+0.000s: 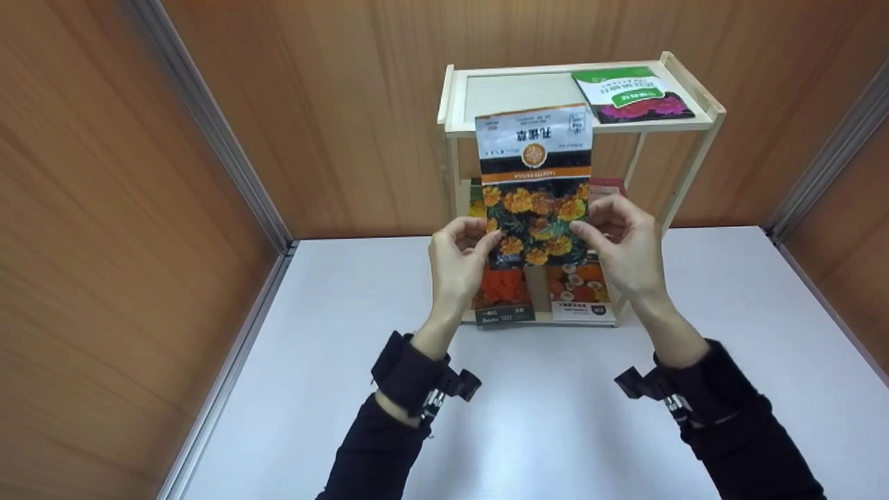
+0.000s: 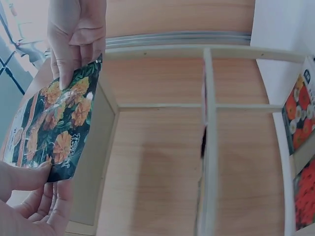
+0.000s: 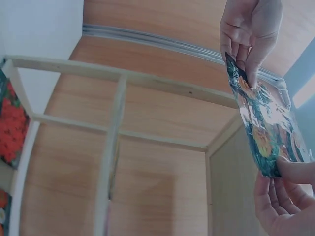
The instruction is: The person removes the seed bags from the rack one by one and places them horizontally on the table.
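Note:
A seed packet (image 1: pixel 535 173) with orange marigolds and upside-down lettering is held up in front of a small wooden rack (image 1: pixel 514 94). My left hand (image 1: pixel 455 267) pinches its lower left edge between thumb and fingers. On the opposite edge, my right hand (image 1: pixel 633 253) grips it the same way. The packet (image 2: pixel 59 120) looks slightly bent in the left wrist view. Its glossy face (image 3: pixel 268 123) catches light in the right wrist view. Part of the rack is hidden behind it.
A green and white packet with pink flowers (image 1: pixel 635 97) lies on the rack's top right. Lower down stand a red-flower packet (image 1: pixel 503 288) and an orange-and-white flower packet (image 1: pixel 580 285). Wood-grain walls (image 1: pixel 347 104) enclose the white table (image 1: pixel 333 389).

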`<state>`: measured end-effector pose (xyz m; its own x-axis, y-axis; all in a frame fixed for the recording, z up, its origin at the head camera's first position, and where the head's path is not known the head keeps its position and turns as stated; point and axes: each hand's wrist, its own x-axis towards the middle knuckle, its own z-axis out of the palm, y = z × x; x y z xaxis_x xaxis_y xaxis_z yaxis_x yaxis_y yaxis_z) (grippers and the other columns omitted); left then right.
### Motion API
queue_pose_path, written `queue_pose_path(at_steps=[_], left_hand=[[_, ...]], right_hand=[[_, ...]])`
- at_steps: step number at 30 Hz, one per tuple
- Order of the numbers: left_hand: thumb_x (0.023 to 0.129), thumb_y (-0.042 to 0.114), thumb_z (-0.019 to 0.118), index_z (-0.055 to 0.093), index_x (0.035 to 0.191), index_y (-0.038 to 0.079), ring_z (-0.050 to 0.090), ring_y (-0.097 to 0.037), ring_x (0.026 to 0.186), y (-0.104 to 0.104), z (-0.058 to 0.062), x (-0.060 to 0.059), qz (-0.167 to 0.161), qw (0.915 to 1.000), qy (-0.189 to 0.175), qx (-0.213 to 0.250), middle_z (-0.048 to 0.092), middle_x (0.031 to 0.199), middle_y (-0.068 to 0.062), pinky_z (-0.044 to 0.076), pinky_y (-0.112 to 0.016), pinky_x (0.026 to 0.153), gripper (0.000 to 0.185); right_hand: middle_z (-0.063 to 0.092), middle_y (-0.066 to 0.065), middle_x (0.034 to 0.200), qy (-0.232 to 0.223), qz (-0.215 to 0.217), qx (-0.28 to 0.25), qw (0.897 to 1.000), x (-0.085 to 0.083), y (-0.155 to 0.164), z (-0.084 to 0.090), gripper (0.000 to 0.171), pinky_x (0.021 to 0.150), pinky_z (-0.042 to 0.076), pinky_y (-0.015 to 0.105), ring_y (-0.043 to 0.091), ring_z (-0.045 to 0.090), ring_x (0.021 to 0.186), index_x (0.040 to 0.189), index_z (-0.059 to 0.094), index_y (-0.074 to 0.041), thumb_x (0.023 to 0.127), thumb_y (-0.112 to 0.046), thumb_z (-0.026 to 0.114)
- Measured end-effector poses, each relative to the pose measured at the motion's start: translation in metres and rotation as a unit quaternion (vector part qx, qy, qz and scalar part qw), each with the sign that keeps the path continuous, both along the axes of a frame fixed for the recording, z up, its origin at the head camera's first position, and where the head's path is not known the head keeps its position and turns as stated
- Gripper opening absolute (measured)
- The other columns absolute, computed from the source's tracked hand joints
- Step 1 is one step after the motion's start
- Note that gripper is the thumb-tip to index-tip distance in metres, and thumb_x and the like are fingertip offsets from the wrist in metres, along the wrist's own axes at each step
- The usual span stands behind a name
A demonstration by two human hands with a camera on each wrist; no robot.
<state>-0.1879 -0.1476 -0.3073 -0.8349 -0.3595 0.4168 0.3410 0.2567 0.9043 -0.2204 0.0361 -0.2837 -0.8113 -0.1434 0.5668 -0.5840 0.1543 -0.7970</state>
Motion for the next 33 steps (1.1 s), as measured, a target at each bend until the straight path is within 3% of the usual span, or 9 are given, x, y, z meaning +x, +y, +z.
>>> queue_pose_path(at_steps=[7, 13, 21, 25, 30, 31, 33], left_hand=[[0.077, 0.004, 0.067, 0.063, 0.084, -0.003, 0.058, -0.014, 0.067, 0.009, -0.040, 0.015, 0.010, 0.9996, 0.012, -0.024, 0.061, 0.078, -0.008, 0.049, -0.025, 0.062, 0.011], [0.077, 0.004, 0.067, 0.062, 0.083, -0.001, 0.058, -0.012, 0.065, 0.016, -0.071, 0.019, 0.021, 0.9990, 0.019, -0.035, 0.061, 0.077, -0.006, 0.049, -0.023, 0.058, 0.009], [0.076, 0.003, 0.067, 0.062, 0.082, 0.000, 0.058, -0.011, 0.066, 0.025, -0.107, 0.025, 0.029, 0.9994, -0.007, -0.019, 0.061, 0.077, -0.004, 0.050, -0.023, 0.058, 0.008], [0.075, 0.004, 0.068, 0.063, 0.081, 0.001, 0.058, -0.011, 0.066, 0.027, -0.127, 0.030, 0.042, 0.9985, -0.034, -0.012, 0.061, 0.075, -0.003, 0.049, -0.022, 0.057, 0.009], [0.074, 0.004, 0.069, 0.064, 0.082, 0.002, 0.057, -0.009, 0.065, 0.028, -0.150, 0.037, 0.053, 0.9946, -0.089, 0.005, 0.061, 0.074, -0.001, 0.048, -0.020, 0.056, 0.010], [0.073, 0.004, 0.069, 0.064, 0.082, 0.001, 0.057, -0.009, 0.065, 0.028, -0.154, 0.039, 0.053, 0.9936, -0.100, 0.008, 0.061, 0.074, -0.001, 0.048, -0.020, 0.056, 0.011], [0.073, 0.004, 0.070, 0.064, 0.082, 0.001, 0.057, -0.009, 0.064, 0.028, -0.160, 0.042, 0.052, 0.9911, -0.122, 0.015, 0.061, 0.074, -0.001, 0.048, -0.020, 0.056, 0.012]], right_hand=[[0.057, 0.016, 0.080, -0.016, -0.017, -0.015, 1.000, 0.017, 0.004, -0.041, 0.014, 0.062, 0.047, 0.016, 0.011, 0.056, 0.069, 0.086, 0.056, 0.012, 0.075, 0.007, 0.064], [0.055, 0.016, 0.080, -0.039, -0.028, -0.045, 0.998, 0.022, 0.007, -0.075, 0.015, 0.061, 0.047, 0.018, 0.012, 0.056, 0.068, 0.087, 0.057, 0.012, 0.074, 0.009, 0.064], [0.056, 0.014, 0.078, -0.082, -0.053, -0.084, 0.992, 0.030, 0.009, -0.116, 0.017, 0.062, 0.048, 0.017, 0.011, 0.056, 0.068, 0.087, 0.058, 0.012, 0.073, 0.011, 0.065], [0.057, 0.013, 0.081, -0.108, -0.055, -0.082, 0.989, 0.024, 0.015, -0.157, 0.018, 0.063, 0.049, 0.020, 0.015, 0.057, 0.071, 0.090, 0.059, 0.007, 0.074, 0.005, 0.067], [0.060, 0.008, 0.087, -0.113, -0.046, -0.054, 0.991, -0.022, 0.035, -0.279, 0.022, 0.061, 0.051, 0.025, 0.020, 0.060, 0.075, 0.098, 0.063, -0.010, 0.077, -0.014, 0.069], [0.061, 0.006, 0.086, -0.114, -0.038, -0.048, 0.992, -0.026, 0.039, -0.293, 0.023, 0.060, 0.051, 0.024, 0.018, 0.060, 0.074, 0.098, 0.064, -0.013, 0.077, -0.017, 0.069], [0.063, 0.006, 0.085, -0.147, -0.049, -0.030, 0.987, -0.015, 0.037, -0.284, 0.022, 0.060, 0.051, 0.025, 0.018, 0.061, 0.072, 0.098, 0.064, -0.012, 0.077, -0.017, 0.069]])
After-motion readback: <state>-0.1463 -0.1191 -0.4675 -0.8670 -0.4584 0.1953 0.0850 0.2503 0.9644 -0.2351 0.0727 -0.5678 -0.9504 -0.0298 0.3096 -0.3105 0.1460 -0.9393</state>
